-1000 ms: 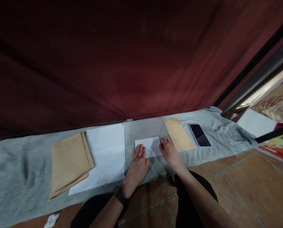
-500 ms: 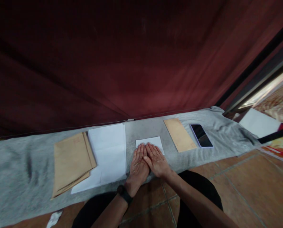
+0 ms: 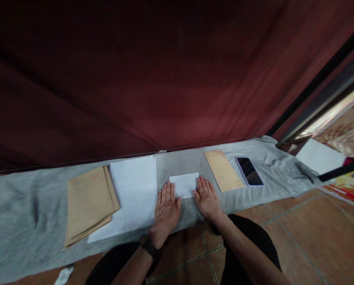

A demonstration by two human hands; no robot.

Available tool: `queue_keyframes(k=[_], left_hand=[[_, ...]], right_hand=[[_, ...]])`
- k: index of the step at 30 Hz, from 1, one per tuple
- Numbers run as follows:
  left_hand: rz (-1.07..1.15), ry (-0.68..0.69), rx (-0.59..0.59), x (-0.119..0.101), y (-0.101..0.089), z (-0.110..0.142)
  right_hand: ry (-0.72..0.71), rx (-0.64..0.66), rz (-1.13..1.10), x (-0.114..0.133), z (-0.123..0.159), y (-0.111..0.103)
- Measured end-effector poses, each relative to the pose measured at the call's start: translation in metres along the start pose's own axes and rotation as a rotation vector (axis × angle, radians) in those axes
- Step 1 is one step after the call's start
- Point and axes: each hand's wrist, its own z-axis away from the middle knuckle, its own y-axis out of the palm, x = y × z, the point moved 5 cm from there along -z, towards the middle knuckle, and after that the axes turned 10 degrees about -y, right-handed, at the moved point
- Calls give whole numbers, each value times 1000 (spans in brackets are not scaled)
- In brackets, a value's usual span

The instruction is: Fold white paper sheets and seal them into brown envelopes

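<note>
A folded sheet of white paper (image 3: 184, 185) lies flat on the grey cloth, between my two hands. My left hand (image 3: 167, 204) rests palm down at its left edge, fingers stretched out; its outer side is next to the stack of white sheets. At the right edge of the folded paper lies my right hand (image 3: 207, 198), also flat, with the fingers extended and the thumb near the paper's corner. Neither hand holds anything. A single brown envelope (image 3: 223, 170) lies just beyond my right hand.
Several brown envelopes (image 3: 89, 198) overlap the white sheets (image 3: 134, 186) on the left. A phone (image 3: 250, 171) in a purple case lies right of the single envelope. A dark red curtain (image 3: 177, 87) hangs behind the grey cloth (image 3: 25, 213). Crumpled tissue (image 3: 64, 275) is on the tiled floor.
My hands were side by side on top of the folded paper. They have slid apart to its left and right edges, so the paper now shows almost fully.
</note>
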Motion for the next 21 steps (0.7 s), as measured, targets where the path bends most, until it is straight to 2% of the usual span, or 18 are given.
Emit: queue_keyframes(k=[4,8,11,14,17,21], left_hand=[[32,-2,-31,-1,-6,-4],[88,78,-57,-20,-11,-19],[119,165,-19,-37,-4,-28],[114,184,10,-45,8,-31],[80,177,18,-46,16,-29],[29,86,23,-39,18,-29]], right_hand=[[47,-15,-45,-8,-1,-6],[42,-31,-188,-3,-17,-13],[-23,-2,-337,12,-34,-10],[-73,35,-407,25,-41,2],[-123,53,-339,29,-38,13],[-187,61,-161,21,-30,20]])
